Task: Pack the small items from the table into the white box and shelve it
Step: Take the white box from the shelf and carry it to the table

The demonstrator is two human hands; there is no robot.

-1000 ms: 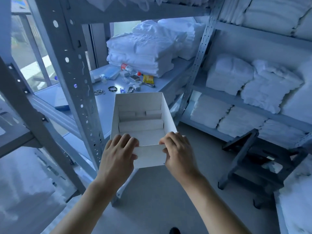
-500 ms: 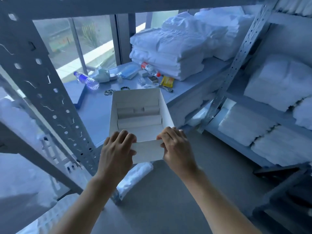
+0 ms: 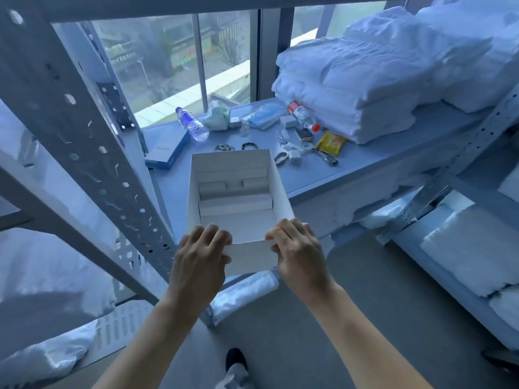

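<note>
Your left hand [image 3: 200, 258] and right hand [image 3: 299, 255] grip the white box [image 3: 193, 192] (lid off) by its near wall, held above the table [image 3: 365, 164].

Both forearms outstretched, left hand [image 3: 200, 259] and right hand [image 3: 299, 255] side by side, fingers [image 3: 213, 234] seemingly curled in grip.
</note>
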